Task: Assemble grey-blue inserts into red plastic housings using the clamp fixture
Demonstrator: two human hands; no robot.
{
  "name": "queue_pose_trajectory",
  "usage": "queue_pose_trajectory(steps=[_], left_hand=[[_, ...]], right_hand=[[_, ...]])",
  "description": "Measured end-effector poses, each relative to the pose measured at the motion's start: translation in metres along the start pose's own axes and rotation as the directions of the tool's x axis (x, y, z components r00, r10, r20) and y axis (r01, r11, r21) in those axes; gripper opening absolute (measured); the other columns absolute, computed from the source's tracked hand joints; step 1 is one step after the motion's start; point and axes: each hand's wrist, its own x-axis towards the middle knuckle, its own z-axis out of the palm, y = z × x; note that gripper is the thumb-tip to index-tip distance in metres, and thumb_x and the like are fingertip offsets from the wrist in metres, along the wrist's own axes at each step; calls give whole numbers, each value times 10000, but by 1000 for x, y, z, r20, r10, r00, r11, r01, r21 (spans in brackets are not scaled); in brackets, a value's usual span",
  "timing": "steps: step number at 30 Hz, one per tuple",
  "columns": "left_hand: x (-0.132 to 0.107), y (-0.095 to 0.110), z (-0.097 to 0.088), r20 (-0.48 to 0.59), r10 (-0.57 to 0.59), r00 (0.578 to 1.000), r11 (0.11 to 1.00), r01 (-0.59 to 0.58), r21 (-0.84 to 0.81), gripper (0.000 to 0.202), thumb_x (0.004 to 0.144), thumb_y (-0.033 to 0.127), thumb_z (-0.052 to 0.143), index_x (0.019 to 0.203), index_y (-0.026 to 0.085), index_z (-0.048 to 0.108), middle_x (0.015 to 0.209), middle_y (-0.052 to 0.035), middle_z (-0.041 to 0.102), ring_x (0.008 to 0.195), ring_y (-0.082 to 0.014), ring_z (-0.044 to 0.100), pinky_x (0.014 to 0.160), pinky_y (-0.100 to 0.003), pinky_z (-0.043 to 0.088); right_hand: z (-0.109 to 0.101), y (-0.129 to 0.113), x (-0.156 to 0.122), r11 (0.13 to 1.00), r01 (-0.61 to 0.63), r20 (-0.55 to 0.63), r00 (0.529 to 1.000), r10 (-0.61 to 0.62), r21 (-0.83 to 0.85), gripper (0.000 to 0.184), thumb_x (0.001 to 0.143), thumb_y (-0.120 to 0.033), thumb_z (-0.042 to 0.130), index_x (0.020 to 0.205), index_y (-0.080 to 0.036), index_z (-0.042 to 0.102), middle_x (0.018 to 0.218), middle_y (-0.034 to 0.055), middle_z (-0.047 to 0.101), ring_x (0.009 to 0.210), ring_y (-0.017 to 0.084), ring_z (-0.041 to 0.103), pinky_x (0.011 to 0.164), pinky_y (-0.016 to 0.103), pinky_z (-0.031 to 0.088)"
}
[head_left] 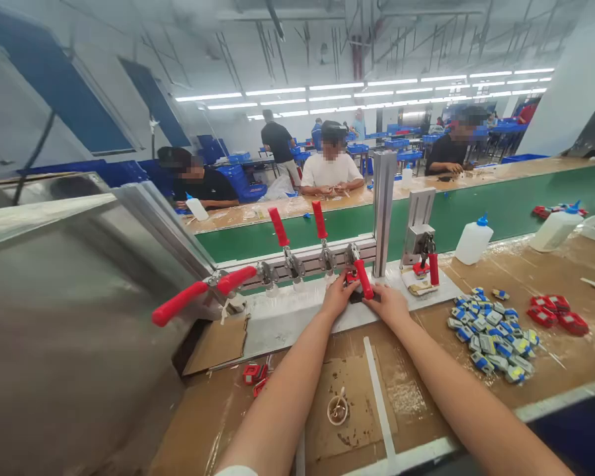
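Note:
Both hands meet at a toggle clamp with a red handle (363,279) on the metal fixture. My left hand (338,297) curls its fingers at the left side of a small red-and-black piece (353,277) under this clamp. From the right, my right hand (391,305) has its fingertips closed in at the piece's lower edge, beside the handle's lower end. Fingers and handle hide much of the piece, so its exact kind does not show. More red-handled clamps (321,221) line the rail to the left. A separate clamp (433,268) presses on a red part at right.
Right of my arm lie a pile of blue-and-grey parts (493,334) and several red housings (558,313). White bottles (475,241) stand behind. A small cup (338,410) sits on cardboard between my forearms. People work across the green conveyor (506,228).

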Motion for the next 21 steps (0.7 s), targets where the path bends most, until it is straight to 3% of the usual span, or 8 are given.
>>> queue_pose_trajectory(steps=[4, 10, 21], left_hand=[[5, -7, 6, -4, 12, 1000, 999, -12, -51, 436, 936, 384, 604, 1345, 235, 578, 1231, -67, 721, 1160, -249, 651, 1079, -395, 444], [11, -17, 12, -35, 19, 999, 996, -22, -85, 451, 923, 399, 633, 1336, 224, 585, 1206, -77, 709, 1150, -255, 633, 1065, -401, 450], [9, -13, 10, -36, 33, 999, 997, -35, -64, 412, 917, 392, 630, 1295, 233, 596, 1165, -70, 707, 1118, -251, 634, 1064, -412, 445]], right_hand=[[-4, -4, -1, 996, 4, 20, 1000, -2, -86, 394, 911, -513, 687, 1246, -310, 730, 1277, 84, 709, 1131, 304, 670, 929, 405, 524], [-3, -4, 2, 992, 28, 49, 999, -22, -119, 452, 929, -542, 664, 1310, -301, 699, 1359, 82, 671, 1227, 297, 628, 1015, 406, 487], [-5, -3, 3, 995, 49, 59, 997, -44, -88, 398, 955, -510, 642, 1312, -343, 694, 1380, 59, 664, 1271, 271, 617, 1015, 385, 501]])
